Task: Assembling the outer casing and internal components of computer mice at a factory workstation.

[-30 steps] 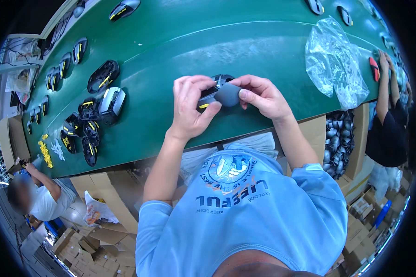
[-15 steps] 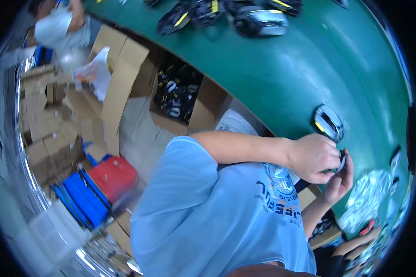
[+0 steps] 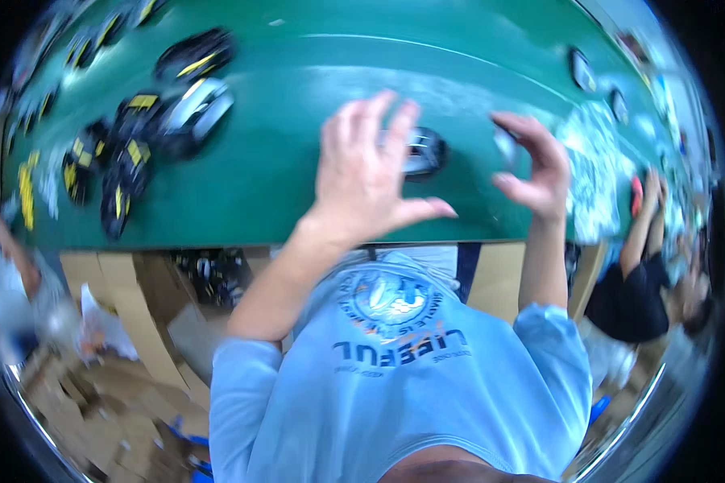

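The fingers of the left hand [image 3: 356, 161] are spread and released, thumb stretched wide. Those of the right hand [image 3: 542, 165] curl around a blurred grey piece [image 3: 505, 146], holding it, as far as I can see. Between the two hands a black-and-grey shell [image 3: 430, 153] rests on the green tabletop [image 3: 274, 189], partly hidden behind the left fingers. Just past the right hand lies a clear plastic bag [image 3: 596, 173]; beyond it, a co-worker's hands [image 3: 651, 193] are beside a red piece [image 3: 636, 196]. Over to the left sit black-and-yellow shells [image 3: 126, 181], then small yellow parts [image 3: 26, 191] farther out.
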Motion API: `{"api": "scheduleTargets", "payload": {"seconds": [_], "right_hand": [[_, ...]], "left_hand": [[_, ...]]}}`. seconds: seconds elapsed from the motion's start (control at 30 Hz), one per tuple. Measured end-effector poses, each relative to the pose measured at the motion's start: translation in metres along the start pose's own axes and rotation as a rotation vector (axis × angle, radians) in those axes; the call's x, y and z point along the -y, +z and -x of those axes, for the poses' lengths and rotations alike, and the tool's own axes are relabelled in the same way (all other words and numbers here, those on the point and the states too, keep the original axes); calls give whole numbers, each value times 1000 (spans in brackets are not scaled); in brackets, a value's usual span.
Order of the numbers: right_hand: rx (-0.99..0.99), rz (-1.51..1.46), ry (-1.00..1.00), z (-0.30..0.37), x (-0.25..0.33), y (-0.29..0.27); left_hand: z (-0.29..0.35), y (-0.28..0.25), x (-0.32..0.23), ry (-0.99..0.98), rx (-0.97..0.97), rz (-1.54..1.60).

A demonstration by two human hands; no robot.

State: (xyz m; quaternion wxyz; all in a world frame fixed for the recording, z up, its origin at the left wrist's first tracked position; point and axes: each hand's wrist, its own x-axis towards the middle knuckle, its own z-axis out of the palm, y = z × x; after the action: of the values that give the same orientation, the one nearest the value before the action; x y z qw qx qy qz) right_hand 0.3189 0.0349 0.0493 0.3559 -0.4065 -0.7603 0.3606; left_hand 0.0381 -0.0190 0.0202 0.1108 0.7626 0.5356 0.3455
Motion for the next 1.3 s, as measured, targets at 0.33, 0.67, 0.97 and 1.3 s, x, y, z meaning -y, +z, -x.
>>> {"api": "scheduleTargets", "payload": {"seconds": [0.33,0.67,0.97,1.3], "right_hand": [[221,147,-196,-10,-30,39],[199,204,-230,-3,-55,49],[123,248,-191,-6,-35,45],[143,364,-153,8,-49,50]], "left_hand": [[-15,37,46,281,241,61],[-11,36,50,221,245,137],[-12,37,50,216,255,163],[-11,39,53,230,235,195]]}}
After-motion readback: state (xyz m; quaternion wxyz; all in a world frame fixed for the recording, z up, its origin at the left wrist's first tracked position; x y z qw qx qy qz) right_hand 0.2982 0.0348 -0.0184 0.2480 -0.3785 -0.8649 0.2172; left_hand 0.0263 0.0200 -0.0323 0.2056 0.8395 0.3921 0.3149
